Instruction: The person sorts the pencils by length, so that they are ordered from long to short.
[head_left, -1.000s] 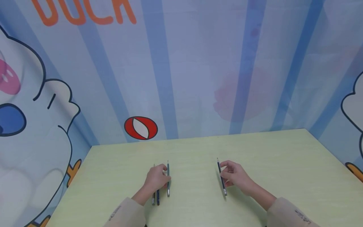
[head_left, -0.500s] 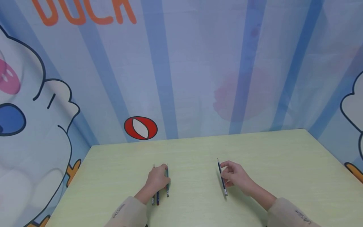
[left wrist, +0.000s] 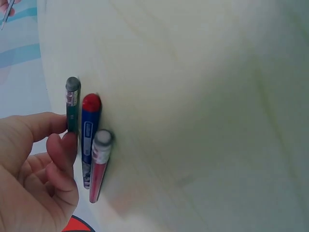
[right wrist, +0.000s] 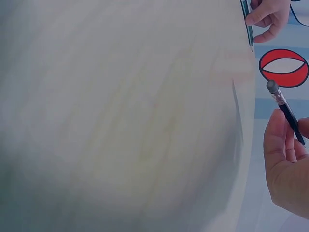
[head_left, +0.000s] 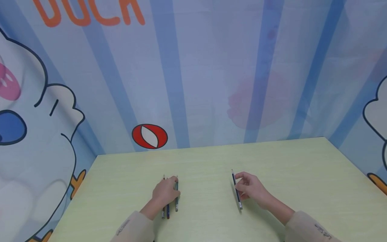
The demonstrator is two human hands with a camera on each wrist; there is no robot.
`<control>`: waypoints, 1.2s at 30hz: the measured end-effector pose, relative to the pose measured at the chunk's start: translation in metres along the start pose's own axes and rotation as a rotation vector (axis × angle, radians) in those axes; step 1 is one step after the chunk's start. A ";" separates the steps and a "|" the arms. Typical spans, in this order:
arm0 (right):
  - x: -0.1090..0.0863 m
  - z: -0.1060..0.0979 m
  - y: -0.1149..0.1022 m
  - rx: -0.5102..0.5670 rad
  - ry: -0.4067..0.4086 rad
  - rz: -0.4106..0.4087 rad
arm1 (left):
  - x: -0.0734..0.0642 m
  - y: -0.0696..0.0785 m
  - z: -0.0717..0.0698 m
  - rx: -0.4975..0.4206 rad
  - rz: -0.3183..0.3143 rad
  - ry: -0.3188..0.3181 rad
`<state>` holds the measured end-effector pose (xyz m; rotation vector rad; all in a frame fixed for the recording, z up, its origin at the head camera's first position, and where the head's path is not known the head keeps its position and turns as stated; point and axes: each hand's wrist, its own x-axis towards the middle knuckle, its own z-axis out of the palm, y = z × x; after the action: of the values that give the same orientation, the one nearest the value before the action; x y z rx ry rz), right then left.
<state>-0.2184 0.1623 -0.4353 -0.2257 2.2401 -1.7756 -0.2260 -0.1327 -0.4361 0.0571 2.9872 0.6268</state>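
My left hand (head_left: 164, 192) pinches a green pencil (left wrist: 72, 115) with a grey eraser end, between thumb and fingers. Right beside it on the table lie a blue pencil (left wrist: 89, 128) with a red end and a red pencil (left wrist: 99, 171) with a grey eraser; in the head view the hand covers their middles. Over on the right, my right hand (head_left: 253, 189) pinches a dark blue pencil (head_left: 237, 191), tip pointing away from me. The right wrist view shows its eraser end (right wrist: 273, 87) above the thumb and a shadow on the table, so it looks slightly raised.
The pale yellow-green table (head_left: 205, 174) stretches between and around both hands. A printed cloth backdrop (head_left: 208, 74) with blue stripes and cartoon figures stands behind the table's far edge.
The green pencil has shifted slightly left in my left hand, closer to the blue and red pencils. My right hand and its pencil have stayed almost still.
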 end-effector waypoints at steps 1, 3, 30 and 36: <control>0.000 0.000 0.000 0.000 0.001 0.000 | -0.001 -0.001 0.000 -0.003 0.002 0.001; 0.000 0.000 0.000 0.002 0.002 0.002 | -0.003 -0.002 0.000 -0.006 0.005 0.002; 0.005 0.013 0.001 0.014 -0.021 -0.014 | -0.020 -0.008 0.002 -0.049 0.025 0.065; 0.011 0.031 -0.007 0.006 -0.020 -0.025 | -0.020 -0.010 0.002 -0.051 0.028 0.067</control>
<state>-0.2202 0.1288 -0.4358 -0.2704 2.2278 -1.7842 -0.2064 -0.1417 -0.4403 0.0766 3.0377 0.7215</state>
